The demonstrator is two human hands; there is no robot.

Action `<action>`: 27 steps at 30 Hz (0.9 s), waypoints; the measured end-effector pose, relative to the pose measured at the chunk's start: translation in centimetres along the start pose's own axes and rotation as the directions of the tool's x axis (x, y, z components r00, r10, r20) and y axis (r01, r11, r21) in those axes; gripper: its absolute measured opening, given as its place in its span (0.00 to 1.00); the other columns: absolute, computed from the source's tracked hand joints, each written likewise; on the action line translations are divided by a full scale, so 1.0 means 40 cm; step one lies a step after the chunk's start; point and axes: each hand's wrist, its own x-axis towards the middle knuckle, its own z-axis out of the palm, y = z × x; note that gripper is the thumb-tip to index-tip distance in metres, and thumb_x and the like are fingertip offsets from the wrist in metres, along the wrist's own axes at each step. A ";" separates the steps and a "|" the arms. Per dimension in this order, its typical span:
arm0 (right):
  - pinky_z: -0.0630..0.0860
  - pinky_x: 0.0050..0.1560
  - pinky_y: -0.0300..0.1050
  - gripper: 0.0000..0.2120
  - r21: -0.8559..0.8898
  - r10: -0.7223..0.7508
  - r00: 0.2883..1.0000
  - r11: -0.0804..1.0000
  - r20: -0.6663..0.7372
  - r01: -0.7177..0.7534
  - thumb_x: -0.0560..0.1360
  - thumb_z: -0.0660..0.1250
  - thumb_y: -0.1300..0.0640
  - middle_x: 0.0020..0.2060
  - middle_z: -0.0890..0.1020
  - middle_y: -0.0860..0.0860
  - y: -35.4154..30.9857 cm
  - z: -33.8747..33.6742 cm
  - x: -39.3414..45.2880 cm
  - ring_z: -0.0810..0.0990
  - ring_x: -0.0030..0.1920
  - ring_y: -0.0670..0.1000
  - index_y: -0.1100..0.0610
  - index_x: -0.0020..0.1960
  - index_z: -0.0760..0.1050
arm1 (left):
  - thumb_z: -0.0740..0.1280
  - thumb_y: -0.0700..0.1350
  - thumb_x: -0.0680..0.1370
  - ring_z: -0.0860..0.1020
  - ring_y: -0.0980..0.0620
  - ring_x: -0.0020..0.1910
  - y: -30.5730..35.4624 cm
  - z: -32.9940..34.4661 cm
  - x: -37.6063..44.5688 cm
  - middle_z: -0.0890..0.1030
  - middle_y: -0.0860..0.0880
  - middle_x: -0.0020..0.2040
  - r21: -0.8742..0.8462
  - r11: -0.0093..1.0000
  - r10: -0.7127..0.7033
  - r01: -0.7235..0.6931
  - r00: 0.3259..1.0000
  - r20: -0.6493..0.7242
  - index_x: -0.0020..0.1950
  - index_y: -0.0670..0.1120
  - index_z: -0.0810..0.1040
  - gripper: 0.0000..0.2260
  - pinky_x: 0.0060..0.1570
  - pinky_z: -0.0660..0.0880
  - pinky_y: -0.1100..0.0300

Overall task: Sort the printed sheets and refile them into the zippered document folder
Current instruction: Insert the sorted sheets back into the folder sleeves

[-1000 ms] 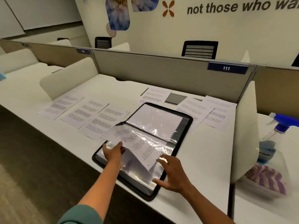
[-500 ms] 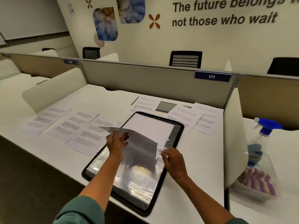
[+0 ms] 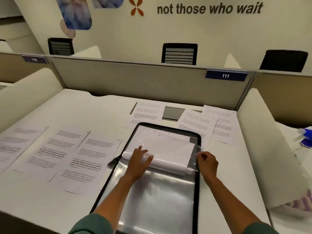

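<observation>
Two hands work over the open zippered document folder (image 3: 196, 191), which lies flat at the near edge of the desk (image 3: 84, 105), toward its right side. The left hand (image 3: 139, 162) rests with straight, spread fingers on a clear plastic sleeve (image 3: 168, 149) at the folder's middle fold. The right hand (image 3: 206, 163) pinches that sleeve's right edge with curled fingers. Three printed sheets (image 3: 55, 152) lie in a row along the desk's left part; three more sheets (image 3: 197, 125) lie beyond the folder, near the far edge by the partition (image 3: 143, 81)
</observation>
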 end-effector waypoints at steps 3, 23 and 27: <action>0.76 0.49 0.46 0.05 0.006 0.041 0.995 0.999 -0.091 -0.041 0.78 0.67 0.59 0.46 0.84 0.55 -0.019 0.033 0.030 0.81 0.49 0.57 0.59 0.51 0.81 | 0.66 0.59 0.79 0.49 0.51 0.80 -0.051 -0.020 0.058 0.55 0.50 0.80 0.191 0.979 0.044 -0.071 0.989 0.142 0.75 0.51 0.67 0.27 0.77 0.49 0.52; 0.48 0.76 0.61 0.39 -0.595 -0.366 0.860 0.621 0.356 0.510 0.75 0.51 0.30 0.80 0.52 0.53 -0.229 0.413 0.106 0.52 0.79 0.56 0.48 0.80 0.50 | 0.22 0.76 0.63 0.37 0.48 0.79 -0.141 -0.163 0.373 0.37 0.49 0.80 0.594 0.759 0.176 -0.267 0.962 0.207 0.80 0.52 0.41 0.51 0.75 0.37 0.44; 0.47 0.76 0.61 0.41 -0.572 -0.350 0.860 0.644 0.371 0.509 0.73 0.51 0.29 0.80 0.51 0.52 -0.278 0.485 0.165 0.51 0.79 0.55 0.48 0.80 0.48 | 0.23 0.76 0.63 0.37 0.49 0.79 -0.164 -0.213 0.454 0.38 0.49 0.80 0.578 0.782 0.164 -0.234 0.972 0.171 0.81 0.52 0.43 0.52 0.75 0.38 0.45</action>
